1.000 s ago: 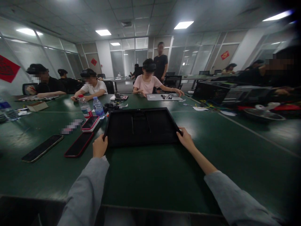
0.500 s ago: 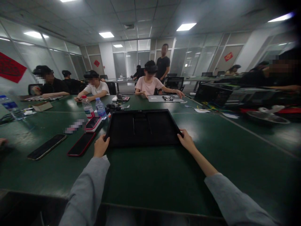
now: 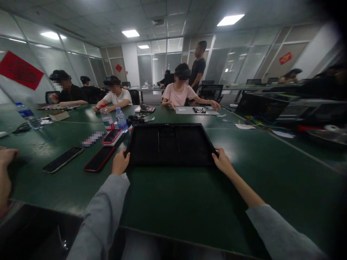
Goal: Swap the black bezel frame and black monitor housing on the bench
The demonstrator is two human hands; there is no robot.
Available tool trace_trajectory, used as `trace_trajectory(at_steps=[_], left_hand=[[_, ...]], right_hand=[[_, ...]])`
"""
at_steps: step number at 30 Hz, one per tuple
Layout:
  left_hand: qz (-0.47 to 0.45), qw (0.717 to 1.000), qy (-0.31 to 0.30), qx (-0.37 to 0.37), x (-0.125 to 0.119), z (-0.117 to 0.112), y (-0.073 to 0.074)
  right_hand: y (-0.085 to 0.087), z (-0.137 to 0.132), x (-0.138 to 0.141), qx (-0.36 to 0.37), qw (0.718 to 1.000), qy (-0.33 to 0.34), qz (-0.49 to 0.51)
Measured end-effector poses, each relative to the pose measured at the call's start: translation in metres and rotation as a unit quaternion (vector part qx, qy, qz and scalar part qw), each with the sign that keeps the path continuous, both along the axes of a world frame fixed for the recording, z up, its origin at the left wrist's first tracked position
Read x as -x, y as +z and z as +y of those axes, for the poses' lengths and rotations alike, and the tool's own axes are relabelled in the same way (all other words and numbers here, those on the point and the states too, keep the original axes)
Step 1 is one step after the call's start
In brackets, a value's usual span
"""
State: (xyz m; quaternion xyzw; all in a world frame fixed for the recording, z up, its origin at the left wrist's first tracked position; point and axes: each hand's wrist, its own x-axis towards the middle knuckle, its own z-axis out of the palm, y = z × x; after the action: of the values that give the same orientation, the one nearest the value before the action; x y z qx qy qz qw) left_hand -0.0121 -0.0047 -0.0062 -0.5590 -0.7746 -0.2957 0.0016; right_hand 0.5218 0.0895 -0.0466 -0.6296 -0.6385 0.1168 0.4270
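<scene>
A black rectangular monitor casing (image 3: 168,150) lies in front of me on the green table, with a raised rim and two thin lines across its dark inner face. My left hand (image 3: 120,162) is closed on its left edge near the front corner, thumb on top. Gripping the opposite edge, close to the front right corner, is my right hand (image 3: 222,161). The undersides of the fingers are hidden by the rim.
Left of the casing lie a red-edged phone (image 3: 99,159), a dark phone (image 3: 63,159), a white box with a phone on top (image 3: 112,137) and water bottles (image 3: 121,120). Another person's hand (image 3: 8,156) rests at far left. Cables and a computer case (image 3: 261,108) stand at right.
My view has turned slightly left, so the scene sits further right. More of the neighbouring person's arm shows at left. Both my hands keep their hold on the casing.
</scene>
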Motion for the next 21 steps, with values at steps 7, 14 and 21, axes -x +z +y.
trace_trajectory(at_steps=[7, 14, 21], left_hand=[[0.007, 1.000, 0.006, 0.019, -0.002, -0.001, 0.002], [-0.028, 0.999, 0.004, 0.039, 0.001, 0.000, -0.001], [-0.003, 1.000, 0.002, 0.015, -0.006, -0.006, 0.006]], right_hand=[[0.004, -0.005, 0.002, 0.012, 1.000, 0.009, 0.019], [0.010, -0.013, 0.008, -0.004, 0.999, 0.018, 0.026], [0.016, -0.021, 0.016, -0.029, 0.999, -0.007, -0.040]])
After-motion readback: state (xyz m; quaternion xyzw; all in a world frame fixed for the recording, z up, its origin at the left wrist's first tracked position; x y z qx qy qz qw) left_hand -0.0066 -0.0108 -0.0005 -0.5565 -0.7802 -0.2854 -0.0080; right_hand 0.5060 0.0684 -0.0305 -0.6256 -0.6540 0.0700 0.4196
